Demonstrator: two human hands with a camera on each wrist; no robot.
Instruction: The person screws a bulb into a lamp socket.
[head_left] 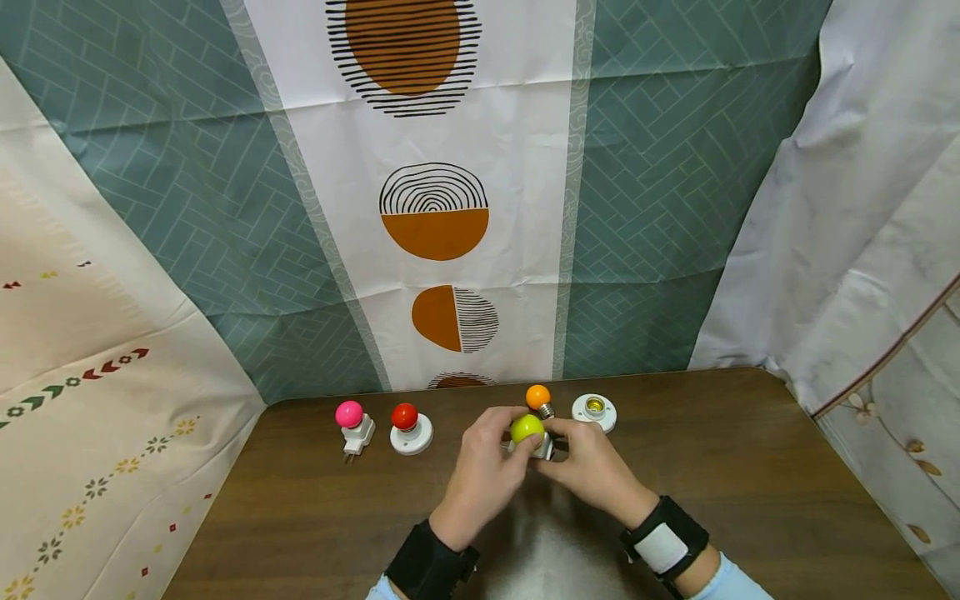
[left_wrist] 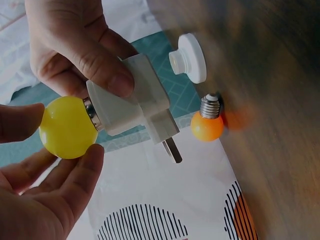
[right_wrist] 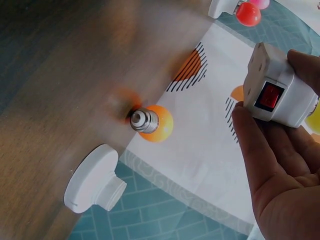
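Between both hands is a yellow light bulb (left_wrist: 69, 129) seated at the mouth of a white plug-in bulb socket (left_wrist: 134, 100). My left hand (head_left: 486, 457) pinches the round bulb, thumb on one side and fingertips on the other. My right hand (head_left: 600, 468) grips the socket's body. A strip of the bulb's metal base (left_wrist: 92, 114) shows at the socket mouth. Flat metal prongs (left_wrist: 172, 151) stick out of the socket's plug end. A red rocker switch (right_wrist: 269, 95) is set in its side. In the head view, the fingers hide much of the socket.
Just behind the hands an orange bulb (head_left: 537, 397) lies loose on the wooden table (head_left: 315, 525). To its right sits an unfilled round white lamp holder (head_left: 595, 412). At left are a red bulb (head_left: 405, 417) in a round holder and a pink bulb (head_left: 348, 414) in a plug-in socket.
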